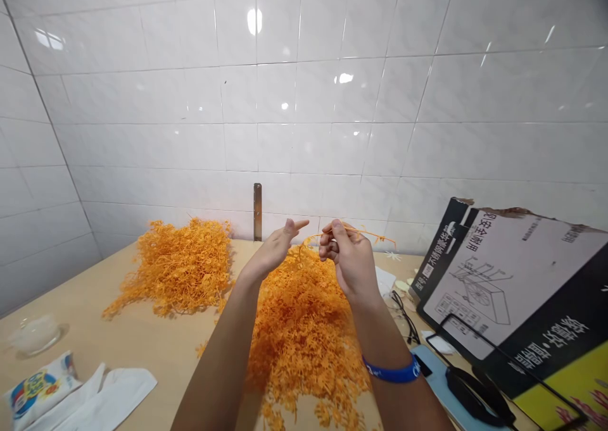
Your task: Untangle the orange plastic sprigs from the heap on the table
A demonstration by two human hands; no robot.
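Head view: right hand [351,257] pinches an orange stem [380,237] above an orange heap [304,317], left hand [274,249] nearby with grip released

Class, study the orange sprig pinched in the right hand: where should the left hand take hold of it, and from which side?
Probably on the thin end of the orange sprig that juts left past the grip of the right hand, coming from the left: that end points toward the open left hand, while the right hand covers the middle.
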